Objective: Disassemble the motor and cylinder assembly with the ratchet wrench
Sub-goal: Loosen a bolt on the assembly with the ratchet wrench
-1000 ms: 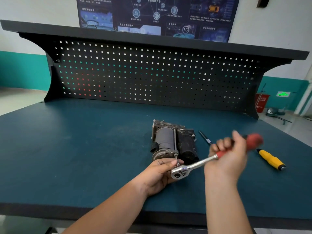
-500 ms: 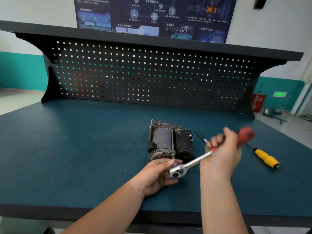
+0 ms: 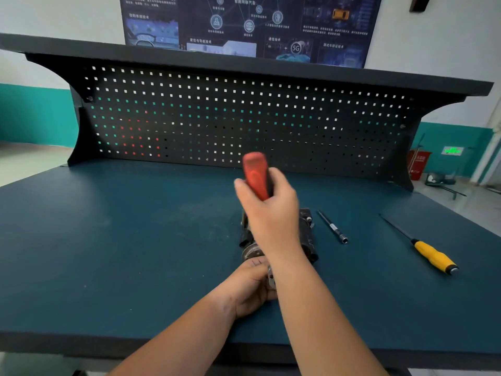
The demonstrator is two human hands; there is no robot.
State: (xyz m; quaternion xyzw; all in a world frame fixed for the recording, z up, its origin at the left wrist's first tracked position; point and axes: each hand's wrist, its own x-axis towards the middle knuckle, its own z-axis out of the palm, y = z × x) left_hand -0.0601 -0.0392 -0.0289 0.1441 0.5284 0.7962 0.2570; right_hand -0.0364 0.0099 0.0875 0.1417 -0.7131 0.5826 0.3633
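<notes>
The dark metal motor and cylinder assembly [image 3: 306,234] lies on the blue bench top, mostly hidden behind my right hand and forearm. My right hand [image 3: 271,213] grips the red handle of the ratchet wrench [image 3: 254,175], which now points up and away from me. My left hand [image 3: 252,289] is curled around the wrench's silver head, a sliver of which shows at the near end of the assembly; the bolt itself is hidden.
A thin black extension bar [image 3: 332,226] lies right of the assembly. Further right lies a yellow-handled screwdriver [image 3: 431,256]. A black pegboard [image 3: 244,118] with a shelf closes the back. The bench's front edge [image 3: 81,346] is close to me.
My right hand has swung the red handle from the right side round to the far side, over the assembly. My left hand stays at the wrench head. The camera has moved closer.
</notes>
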